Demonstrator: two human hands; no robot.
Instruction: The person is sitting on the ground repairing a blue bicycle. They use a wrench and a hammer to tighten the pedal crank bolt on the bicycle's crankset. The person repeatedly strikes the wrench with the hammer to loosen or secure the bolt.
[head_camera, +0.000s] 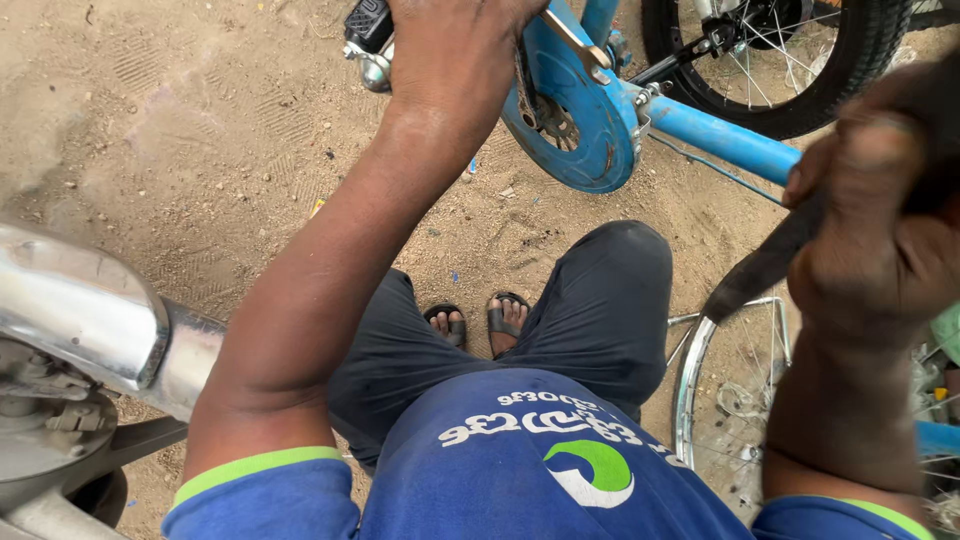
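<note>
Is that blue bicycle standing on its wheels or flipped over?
Flipped over: the blue bicycle has its chain guard and pedal up at hand level.

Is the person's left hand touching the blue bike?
Yes, the left hand rests on the blue bicycle by its round blue chain guard, near the pedal.

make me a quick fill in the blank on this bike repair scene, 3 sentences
1. The chain guard on the bicycle frame is painted ____.
2. The left hand rests on the bicycle near the ____, whose black block shows beside it.
3. The right hand is closed around a dark ____ tool handle, above a bare wheel rim.

Missing words: blue; pedal; black
</note>
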